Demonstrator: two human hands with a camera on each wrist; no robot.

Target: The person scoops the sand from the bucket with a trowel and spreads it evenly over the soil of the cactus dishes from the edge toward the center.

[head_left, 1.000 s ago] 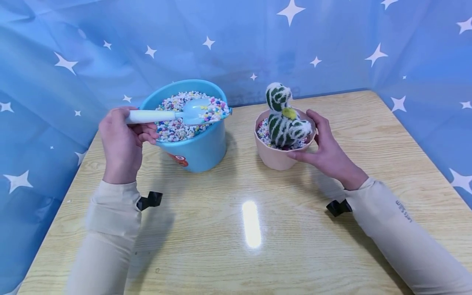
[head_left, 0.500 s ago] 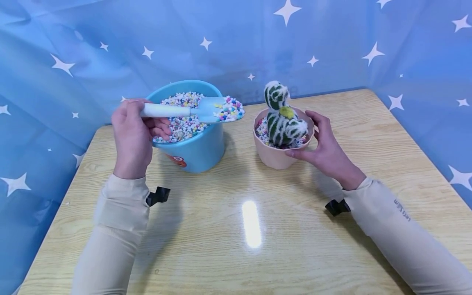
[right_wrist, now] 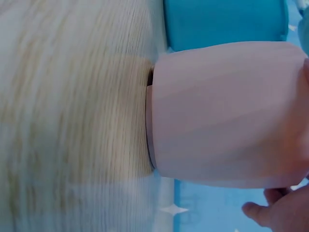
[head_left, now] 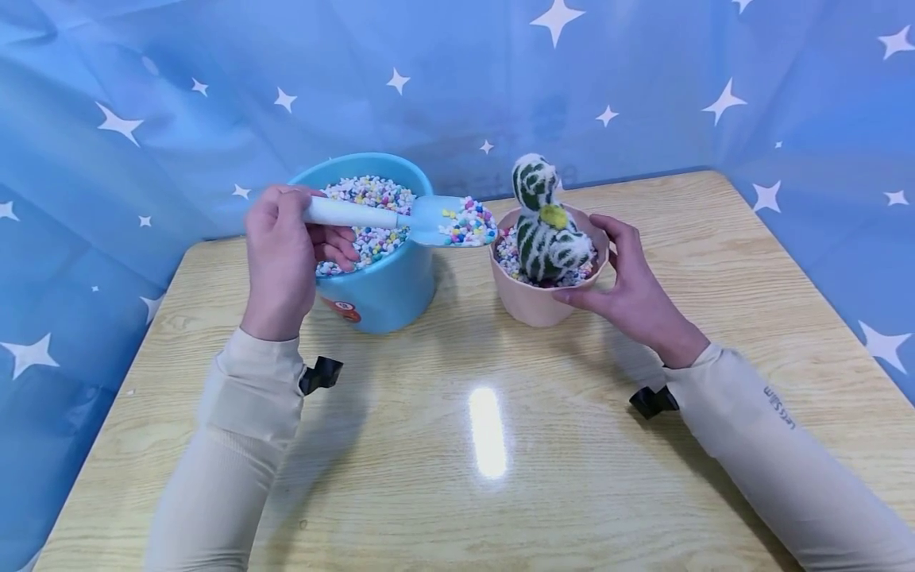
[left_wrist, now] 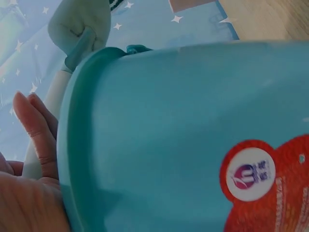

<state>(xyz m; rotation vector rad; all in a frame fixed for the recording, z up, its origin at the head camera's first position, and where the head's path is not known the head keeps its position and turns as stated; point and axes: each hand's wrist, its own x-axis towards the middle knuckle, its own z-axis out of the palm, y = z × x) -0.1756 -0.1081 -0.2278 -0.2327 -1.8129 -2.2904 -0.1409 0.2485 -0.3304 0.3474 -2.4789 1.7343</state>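
My left hand (head_left: 282,258) grips the white handle of a small trowel (head_left: 353,213) above the blue bucket (head_left: 396,290). Colourful beads (head_left: 470,222) lie on the trowel's light-blue blade, whose tip is at the left rim of a pink flowerpot (head_left: 532,306) in the head view. My right hand (head_left: 636,294) holds that pot by its right side, thumb on the near wall and fingers at the far rim. A green and white fuzzy cactus (head_left: 543,230) with a yellow flower stands in the pot among more beads. In the left wrist view the bucket (left_wrist: 159,121) hides part of the trowel handle.
The bucket holds many loose beads (head_left: 372,191) and bears a red sticker (left_wrist: 270,188). Both containers stand on a wooden table (head_left: 429,437) near its back edge. A blue curtain with white stars (head_left: 457,87) hangs behind and at the sides.
My left hand has moved right with the loaded trowel, bringing its blade from over the bucket to the pot's left rim. My right hand stays on the pot.
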